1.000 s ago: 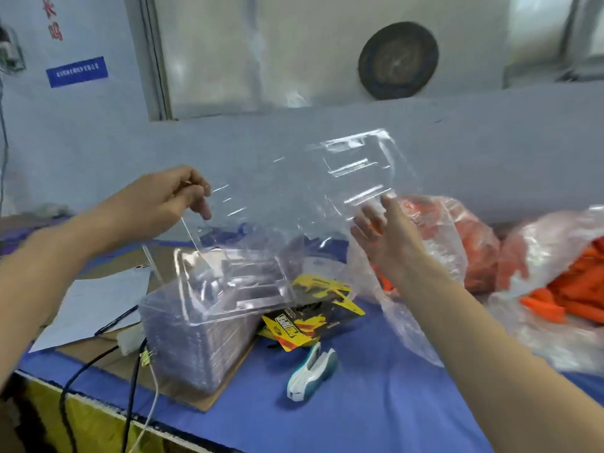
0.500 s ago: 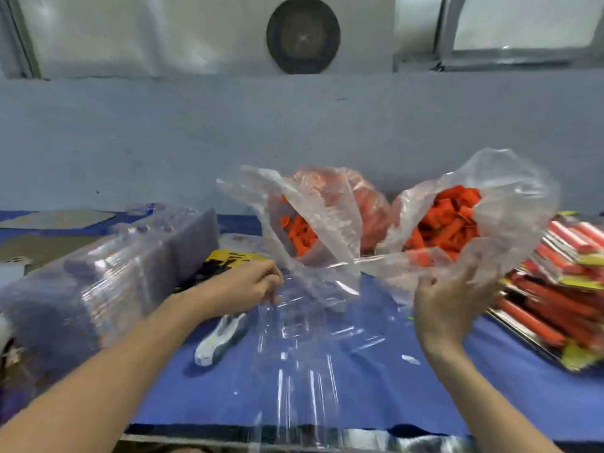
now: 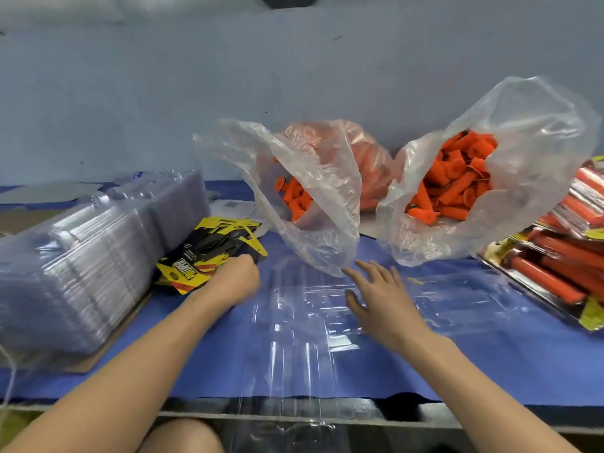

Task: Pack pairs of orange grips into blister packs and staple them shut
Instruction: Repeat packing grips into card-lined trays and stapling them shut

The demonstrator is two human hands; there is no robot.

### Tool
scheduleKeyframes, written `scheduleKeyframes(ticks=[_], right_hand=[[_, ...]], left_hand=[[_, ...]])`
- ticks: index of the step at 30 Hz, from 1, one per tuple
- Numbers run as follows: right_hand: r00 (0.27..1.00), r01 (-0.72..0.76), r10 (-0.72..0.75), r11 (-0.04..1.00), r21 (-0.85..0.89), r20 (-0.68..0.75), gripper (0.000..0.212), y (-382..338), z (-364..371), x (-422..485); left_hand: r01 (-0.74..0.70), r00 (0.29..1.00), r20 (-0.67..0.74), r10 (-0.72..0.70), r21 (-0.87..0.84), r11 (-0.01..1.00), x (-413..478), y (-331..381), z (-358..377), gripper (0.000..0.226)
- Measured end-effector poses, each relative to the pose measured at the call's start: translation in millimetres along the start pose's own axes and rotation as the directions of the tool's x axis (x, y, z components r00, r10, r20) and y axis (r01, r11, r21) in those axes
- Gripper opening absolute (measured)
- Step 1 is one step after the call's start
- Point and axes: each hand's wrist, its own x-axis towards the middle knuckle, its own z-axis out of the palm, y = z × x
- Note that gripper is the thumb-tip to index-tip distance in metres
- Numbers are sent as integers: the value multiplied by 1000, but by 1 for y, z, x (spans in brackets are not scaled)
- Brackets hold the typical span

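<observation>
**Laying the empty blister down and reaching for a card**

A second ago both hands are holding the clear blister pack [image 3: 304,315] up in the air; half a second ago they are bringing it down. Now it lies opened flat on the blue cloth [image 3: 490,354] straight in front of the person, its near end hanging over the table edge, and neither hand grips it.

The left hand [image 3: 235,279] has gone to the yellow-and-black insert cards [image 3: 196,256] just left of the blister. Its knuckles are bent and its fingertips are hidden against the pile, so I cannot tell whether a card is already pinched. The right hand [image 3: 382,299] is spread wide, fingers straight, holding nothing, over the blister's far half and just short of the nearer bag [image 3: 313,204].

In my judgement the fetch-a-blister step is done and loading starts here: card first, then grips. No grips are in the blister yet.

Counted:
- one blister open on the cloth;
- one tall stack of empty blisters [image 3: 81,256] at the left, too many to count;
- one loose pile of cards, number unclear;
- two open bags of orange grips [image 3: 457,184], the nearer bag and the right bag [image 3: 523,152]; an orange mass behind the nearer one may be a third, I cannot tell;
- one heap of finished packs [image 3: 562,266] at the far right;
- no stapler in view.
</observation>
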Motion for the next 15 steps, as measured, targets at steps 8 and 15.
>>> scheduleKeyframes(ticks=[8,15], right_hand=[[966,44,-70,993,111,247,53,-51,26,16],[973,-6,-52,968,251,225,49,-54,12,21]], left_hand=[[286,937,243,-251,-124,950,-9,-5,16,28],[252,956,232,-177,-351,902,-8,9,5,21]])
